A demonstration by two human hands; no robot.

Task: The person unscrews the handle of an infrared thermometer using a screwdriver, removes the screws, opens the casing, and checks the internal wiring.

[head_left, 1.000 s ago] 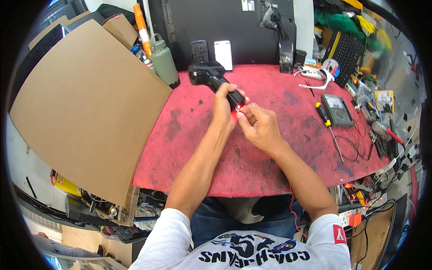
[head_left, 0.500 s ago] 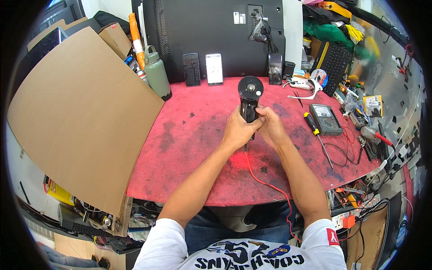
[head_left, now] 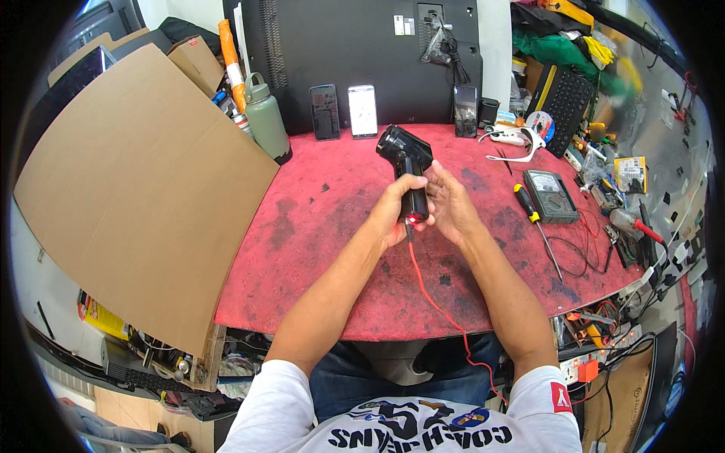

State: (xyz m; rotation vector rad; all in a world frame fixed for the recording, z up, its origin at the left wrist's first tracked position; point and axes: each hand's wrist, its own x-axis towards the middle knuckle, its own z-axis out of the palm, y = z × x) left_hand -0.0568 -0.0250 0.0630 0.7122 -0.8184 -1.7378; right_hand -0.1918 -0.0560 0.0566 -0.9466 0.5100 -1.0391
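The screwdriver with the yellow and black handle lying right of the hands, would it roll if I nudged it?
The screwdriver probably rolls sideways: its handle looks round and it lies flat on the red mat. The mat's rough surface may slow it. The long thin shaft looks stiff.

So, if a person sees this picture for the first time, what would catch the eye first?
Probably the red worktop in the middle, where the left hand and the right hand hold a black hair dryer upright, with a red wire running from its handle toward the person. Next, the big sheet of cardboard leaning over the table's left side.
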